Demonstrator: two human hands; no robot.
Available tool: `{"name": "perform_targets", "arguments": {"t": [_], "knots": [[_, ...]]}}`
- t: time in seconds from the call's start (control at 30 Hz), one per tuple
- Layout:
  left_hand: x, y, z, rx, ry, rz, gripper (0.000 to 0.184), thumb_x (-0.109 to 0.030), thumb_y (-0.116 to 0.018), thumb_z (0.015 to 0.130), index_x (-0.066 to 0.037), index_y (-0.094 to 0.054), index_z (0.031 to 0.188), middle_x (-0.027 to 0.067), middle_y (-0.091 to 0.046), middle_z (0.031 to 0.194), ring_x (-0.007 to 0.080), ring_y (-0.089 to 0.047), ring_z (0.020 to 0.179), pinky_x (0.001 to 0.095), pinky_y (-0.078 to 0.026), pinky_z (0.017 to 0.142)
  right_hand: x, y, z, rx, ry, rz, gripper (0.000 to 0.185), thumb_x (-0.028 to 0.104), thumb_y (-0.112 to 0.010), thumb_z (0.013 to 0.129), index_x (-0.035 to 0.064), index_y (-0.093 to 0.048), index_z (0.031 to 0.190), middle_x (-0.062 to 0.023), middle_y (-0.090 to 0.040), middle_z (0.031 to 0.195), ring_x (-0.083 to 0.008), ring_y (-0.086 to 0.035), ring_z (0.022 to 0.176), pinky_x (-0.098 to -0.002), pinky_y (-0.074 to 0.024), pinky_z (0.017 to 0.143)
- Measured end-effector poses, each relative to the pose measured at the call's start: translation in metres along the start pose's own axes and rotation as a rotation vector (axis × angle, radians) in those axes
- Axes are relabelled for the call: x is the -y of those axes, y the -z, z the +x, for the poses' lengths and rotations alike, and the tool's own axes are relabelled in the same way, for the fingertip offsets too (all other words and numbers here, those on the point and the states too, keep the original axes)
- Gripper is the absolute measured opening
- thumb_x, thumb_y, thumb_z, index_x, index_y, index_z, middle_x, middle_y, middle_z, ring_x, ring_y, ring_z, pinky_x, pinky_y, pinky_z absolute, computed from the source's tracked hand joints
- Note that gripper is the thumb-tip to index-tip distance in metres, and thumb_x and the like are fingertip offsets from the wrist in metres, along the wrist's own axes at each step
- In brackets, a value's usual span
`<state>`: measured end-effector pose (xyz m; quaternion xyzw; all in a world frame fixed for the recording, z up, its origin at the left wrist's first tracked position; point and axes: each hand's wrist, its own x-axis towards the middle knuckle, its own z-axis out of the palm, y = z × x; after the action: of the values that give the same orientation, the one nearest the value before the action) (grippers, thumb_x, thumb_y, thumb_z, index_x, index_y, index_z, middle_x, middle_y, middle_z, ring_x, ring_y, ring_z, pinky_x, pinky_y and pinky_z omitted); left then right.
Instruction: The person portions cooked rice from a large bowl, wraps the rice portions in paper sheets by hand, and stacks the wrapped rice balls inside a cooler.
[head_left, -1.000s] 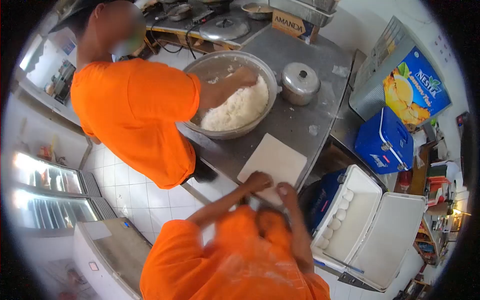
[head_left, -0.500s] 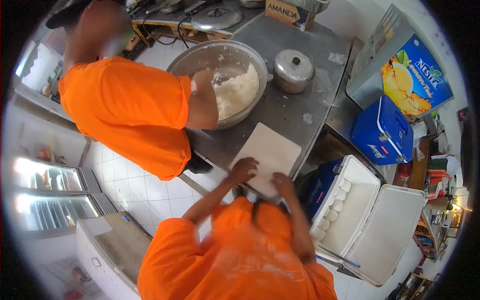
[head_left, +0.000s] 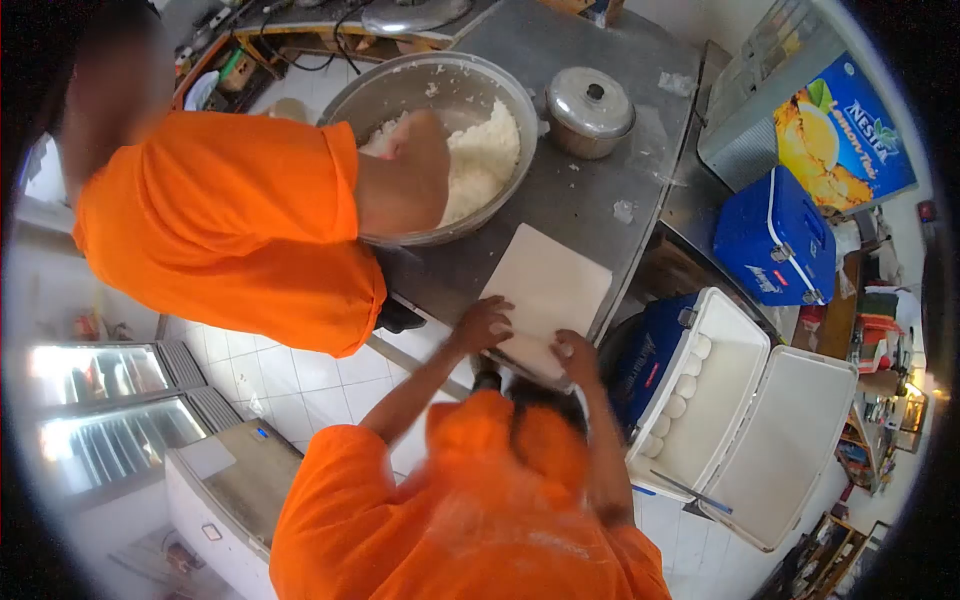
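Observation:
A pale stack of what looks like wrapping paper [head_left: 550,285] lies at the table's near edge, in front of my body. My left hand [head_left: 485,325] rests on its left edge, fingers spread over the top. At the near right edge, my right hand [head_left: 577,357] has its fingers bent round the paper's border; the far side of that grip is hidden. To the left, a co-worker in an orange shirt [head_left: 230,220] reaches one hand into a large metal basin [head_left: 520,180] of white rice [head_left: 480,165].
A lidded pot [head_left: 590,110] stands behind the paper on the metal table [head_left: 455,285]. To the right, an open cool box [head_left: 715,400] holds a row of round white things [head_left: 675,405]. A closed blue cool box [head_left: 775,240] stands beyond it.
The view has shifted slightly. My left hand stays on the paper's left edge, and my right hand's fingers look more bent at the right edge. The co-worker's arm has moved within the basin.

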<state>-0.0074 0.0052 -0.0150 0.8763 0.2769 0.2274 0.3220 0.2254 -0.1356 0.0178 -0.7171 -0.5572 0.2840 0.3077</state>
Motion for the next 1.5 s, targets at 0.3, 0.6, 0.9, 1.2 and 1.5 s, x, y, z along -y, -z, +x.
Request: {"name": "perform_targets", "arguments": {"t": [0.3,0.6,0.9,1.2,1.5], "knots": [[-0.009,-0.001,0.014,0.123,0.219,-0.024,0.019,-0.024,-0.077,0.071,-0.011,-0.067,0.082,0.0041,-0.061,0.118,0.0245,-0.058,0.108,0.0382,-0.048,0.090,0.006,0.015,0.004,0.059,0.052,0.043,0.029,0.019,-0.072,0.077,0.0003,-0.065,0.098,-0.0148,-0.067,0.094,-0.0327,-0.065,0.089,-0.0393,-0.0500,0.082],[-0.026,-0.007,0.024,0.271,0.414,0.198,0.031,-0.030,-0.075,0.065,-0.015,-0.065,0.091,0.0012,-0.057,0.127,0.0202,-0.057,0.112,0.0451,-0.044,0.089,-0.007,0.014,0.009,0.053,0.152,0.086,0.030,0.021,-0.071,0.076,-0.0006,-0.065,0.096,-0.0177,-0.066,0.093,-0.0362,-0.063,0.089,-0.0426,-0.0494,0.081],[-0.030,-0.028,0.011,0.192,0.256,0.365,0.032,-0.038,-0.074,0.075,-0.020,-0.062,0.098,0.0050,-0.053,0.130,0.0263,-0.047,0.123,0.0566,-0.028,0.106,0.015,0.028,0.008,0.079,0.131,0.076,0.025,0.025,-0.071,0.078,0.0028,-0.064,0.085,-0.0164,-0.065,0.090,-0.0380,-0.061,0.086,-0.0438,-0.0476,0.079],[-0.009,-0.040,0.008,0.253,0.033,0.257,0.017,-0.028,-0.062,0.084,-0.015,-0.067,0.092,0.0025,-0.067,0.095,0.0236,-0.062,0.093,0.0419,-0.047,0.080,-0.015,0.012,0.013,0.117,0.066,0.044,0.026,0.031,-0.072,0.079,0.0072,-0.067,0.087,-0.0109,-0.068,0.102,-0.0325,-0.063,0.098,-0.0408,-0.0485,0.086],[-0.019,-0.044,0.007,0.107,-0.030,0.227,0.011,-0.023,-0.063,0.077,-0.016,-0.072,0.076,0.0008,-0.071,0.087,0.0209,-0.066,0.079,0.0384,-0.050,0.070,-0.030,0.000,-0.021,-0.076,0.087,0.054,0.035,0.026,-0.073,0.082,0.0002,-0.067,0.105,-0.0164,-0.067,0.109,-0.0299,-0.065,0.099,-0.0353,-0.0507,0.087]]}}
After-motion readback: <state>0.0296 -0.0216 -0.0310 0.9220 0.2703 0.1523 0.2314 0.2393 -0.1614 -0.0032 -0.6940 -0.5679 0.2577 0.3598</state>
